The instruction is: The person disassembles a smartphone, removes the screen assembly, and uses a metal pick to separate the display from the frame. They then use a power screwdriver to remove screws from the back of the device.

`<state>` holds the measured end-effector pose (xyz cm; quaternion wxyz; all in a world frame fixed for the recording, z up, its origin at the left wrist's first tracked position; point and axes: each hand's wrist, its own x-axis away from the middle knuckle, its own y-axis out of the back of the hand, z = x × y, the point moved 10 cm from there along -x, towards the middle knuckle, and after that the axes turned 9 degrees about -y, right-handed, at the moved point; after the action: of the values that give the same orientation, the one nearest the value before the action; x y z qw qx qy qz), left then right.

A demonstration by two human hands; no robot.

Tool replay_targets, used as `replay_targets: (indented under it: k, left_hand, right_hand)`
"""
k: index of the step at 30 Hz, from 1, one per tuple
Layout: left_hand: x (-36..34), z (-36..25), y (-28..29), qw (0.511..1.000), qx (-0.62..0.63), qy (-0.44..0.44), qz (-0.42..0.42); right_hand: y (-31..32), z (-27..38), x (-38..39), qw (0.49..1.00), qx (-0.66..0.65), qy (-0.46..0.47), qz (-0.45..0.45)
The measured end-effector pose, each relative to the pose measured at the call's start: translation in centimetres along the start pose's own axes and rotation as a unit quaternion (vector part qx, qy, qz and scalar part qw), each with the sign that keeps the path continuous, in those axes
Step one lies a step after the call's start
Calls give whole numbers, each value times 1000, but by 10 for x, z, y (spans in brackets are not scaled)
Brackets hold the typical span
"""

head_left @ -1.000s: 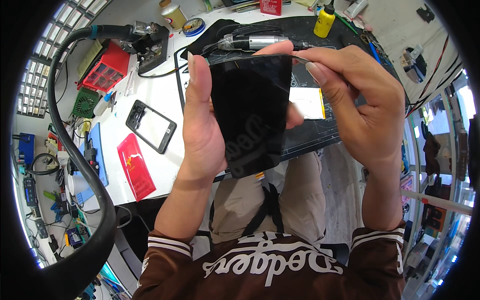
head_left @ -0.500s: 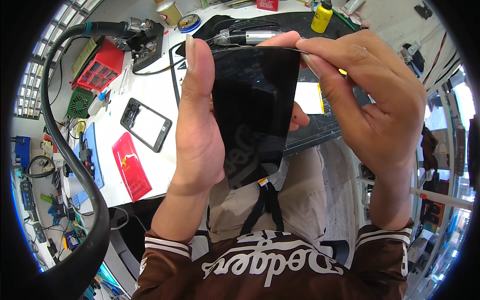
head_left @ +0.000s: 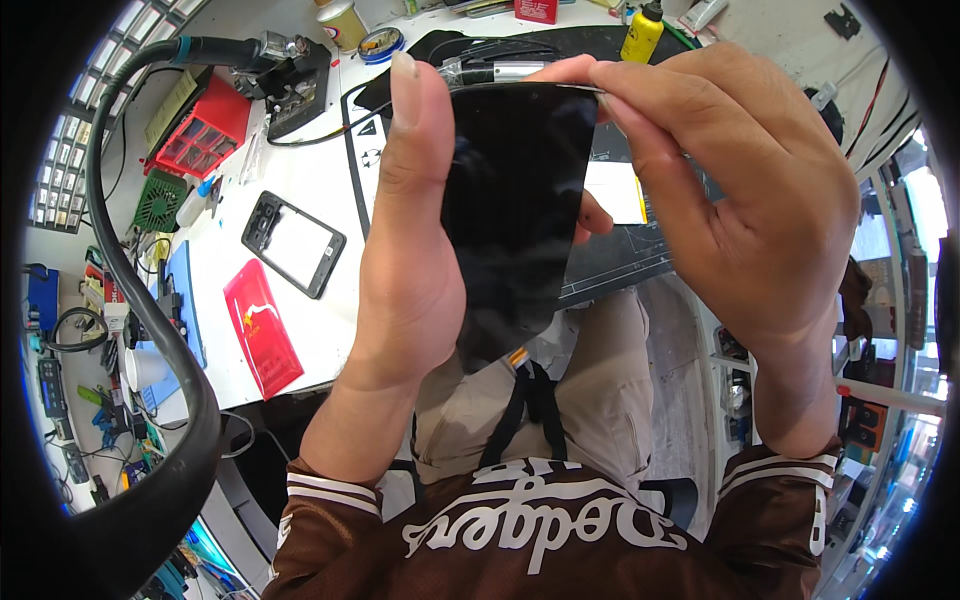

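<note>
My left hand (head_left: 405, 250) grips a black glossy screen panel (head_left: 510, 210), thumb along its left edge, fingers reaching behind it. At its top right corner my right hand (head_left: 745, 190) pinches a thin edge (head_left: 592, 88), perhaps a strip or film; which is unclear. Behind the panel, a white flat rectangle with a yellow edge (head_left: 620, 192) lies on the dark mat (head_left: 610, 260), with a silver handpiece (head_left: 515, 70) above it. To the left on the white worktable lie a black empty phone frame (head_left: 328, 268) and a red plastic rectangle (head_left: 262, 330).
A thick black hose (head_left: 195, 385) arches along the left. Red drawer unit (head_left: 205, 125), green fan (head_left: 160, 200), blue mat (head_left: 185, 300) and tangled cables sit at left. Behind are a yellow bottle (head_left: 642, 36) and cans (head_left: 342, 25). Glass shelving (head_left: 890, 390) stands at right.
My hands and the panel have risen in the view over the last second. My right hand has turned further over the corner and shifted right, keeping its pinch.
</note>
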<state>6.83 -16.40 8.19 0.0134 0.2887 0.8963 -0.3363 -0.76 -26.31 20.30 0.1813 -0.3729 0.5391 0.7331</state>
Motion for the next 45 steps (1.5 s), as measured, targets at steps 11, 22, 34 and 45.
replay_targets:
  k: [11,22,34,45]
  left_hand:
    - [-5,4,-7,993,-120,-14,14]
    - [-11,11,-7,990,-86,-48,97]
    - [-14,6,-7,998,17,-45,46]
    - [-9,5,-4,991,65,-52,104]
  right_hand:
    - [-9,3,-11,991,59,18,119]
    - [-6,8,-14,983,54,28,174]
    - [-2,-26,11,996,-41,-69,38]
    - [-37,-47,42,882,-342,-320,60]
